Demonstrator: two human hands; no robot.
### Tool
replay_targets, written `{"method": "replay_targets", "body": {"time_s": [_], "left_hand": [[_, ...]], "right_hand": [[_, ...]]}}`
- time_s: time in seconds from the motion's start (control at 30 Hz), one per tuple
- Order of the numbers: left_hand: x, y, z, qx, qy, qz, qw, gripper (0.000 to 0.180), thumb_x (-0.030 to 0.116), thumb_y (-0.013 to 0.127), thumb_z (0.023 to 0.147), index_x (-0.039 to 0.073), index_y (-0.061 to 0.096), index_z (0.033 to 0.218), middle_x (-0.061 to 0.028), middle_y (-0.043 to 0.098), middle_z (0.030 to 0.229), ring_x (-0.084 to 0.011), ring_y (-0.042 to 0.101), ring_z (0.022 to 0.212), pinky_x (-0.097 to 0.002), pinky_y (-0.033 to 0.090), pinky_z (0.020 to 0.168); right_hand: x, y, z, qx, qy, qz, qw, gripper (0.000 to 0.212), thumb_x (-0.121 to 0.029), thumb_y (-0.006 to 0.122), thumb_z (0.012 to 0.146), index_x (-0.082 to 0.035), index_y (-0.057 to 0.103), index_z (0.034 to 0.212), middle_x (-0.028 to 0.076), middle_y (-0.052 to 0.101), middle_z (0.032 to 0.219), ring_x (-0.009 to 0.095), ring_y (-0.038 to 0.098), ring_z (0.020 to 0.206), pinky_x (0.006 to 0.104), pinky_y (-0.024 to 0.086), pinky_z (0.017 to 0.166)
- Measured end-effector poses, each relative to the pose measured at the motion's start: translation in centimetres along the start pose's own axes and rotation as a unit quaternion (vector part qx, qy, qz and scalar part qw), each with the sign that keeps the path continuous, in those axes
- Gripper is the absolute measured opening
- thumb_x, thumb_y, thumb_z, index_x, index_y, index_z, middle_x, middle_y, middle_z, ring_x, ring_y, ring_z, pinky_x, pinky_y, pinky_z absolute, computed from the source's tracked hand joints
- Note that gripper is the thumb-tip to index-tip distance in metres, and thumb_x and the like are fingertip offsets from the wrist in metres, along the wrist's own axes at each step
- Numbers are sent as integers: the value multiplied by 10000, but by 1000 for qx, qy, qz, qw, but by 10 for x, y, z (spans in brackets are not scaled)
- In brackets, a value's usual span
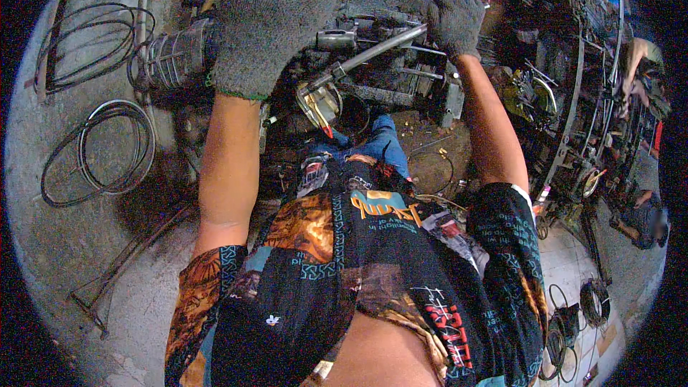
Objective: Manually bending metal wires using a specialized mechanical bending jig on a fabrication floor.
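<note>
My left hand [276, 25], in a grey knit glove, is raised close to the camera, above the machine's left side. Its rounded shape looks closed, but the fingers face away and anything in them is hidden. Further right, my right hand [456, 23], gloved alike, is wrapped round the upper end of a metal bar [380, 48]. The bar slants down leftward to a joint on the metal machine [390, 93] in front of me. Below that joint hangs a pale, frame-like part with a red tip [319, 105]. A short metal cylinder [337, 39] sits between my hands.
A ribbed motor-like housing [179, 55] stands at the left, beside an upright pipe [142, 21]. Coiled cable [118, 147] lies on the left floor. Metal racks [573, 93] with rods crowd the right, where another person [645, 218] is partly visible.
</note>
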State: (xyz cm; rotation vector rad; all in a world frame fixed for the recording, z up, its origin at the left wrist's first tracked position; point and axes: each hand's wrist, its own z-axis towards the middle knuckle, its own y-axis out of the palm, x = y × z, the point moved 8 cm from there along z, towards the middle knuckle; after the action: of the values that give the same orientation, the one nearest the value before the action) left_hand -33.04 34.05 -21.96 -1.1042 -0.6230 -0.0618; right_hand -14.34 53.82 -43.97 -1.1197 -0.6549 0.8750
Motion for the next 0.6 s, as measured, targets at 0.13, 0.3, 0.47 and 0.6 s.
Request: {"method": "replay_targets", "body": {"time_s": [0.13, 0.3, 0.47, 0.6], "left_hand": [[-4, 3, -1, 2, -1, 15, 1000, 334, 194, 592, 963, -24, 570, 712, -212, 527, 669, -410, 577, 653, -510, 439, 627], [11, -5, 1, 16, 15, -16, 1000, 286, 181, 606, 943, -8, 612, 729, -229, 579, 703, -427, 618, 706, -516, 465, 652], [11, -3, 2, 6, -2, -30, 1000, 297, 192, 627, 935, -9, 619, 716, -229, 578, 693, -424, 616, 690, -516, 464, 641], [17, -3, 3, 10, 12, -24, 1000, 315, 206, 653, 923, -11, 614, 697, -228, 569, 674, -421, 612, 670, -520, 455, 624]], "right_hand": [[1, 0, 0, -5, 9, -4, 1000, 350, -437, 592, 921, -208, 790, 1098, 54, 730, 1087, 319, 632, 1075, 490, 435, 959], [2, 1, -1, -16, 15, -11, 1000, 345, -425, 594, 920, -217, 789, 1114, 54, 728, 1101, 321, 625, 1091, 491, 431, 974], [4, 3, -1, -23, 9, 3, 1000, 348, -424, 591, 920, -214, 789, 1113, 59, 726, 1098, 322, 622, 1084, 489, 429, 969], [5, -1, 3, -34, 21, -6, 999, 350, -425, 589, 920, -211, 786, 1115, 61, 726, 1090, 321, 627, 1071, 492, 429, 964]]}}
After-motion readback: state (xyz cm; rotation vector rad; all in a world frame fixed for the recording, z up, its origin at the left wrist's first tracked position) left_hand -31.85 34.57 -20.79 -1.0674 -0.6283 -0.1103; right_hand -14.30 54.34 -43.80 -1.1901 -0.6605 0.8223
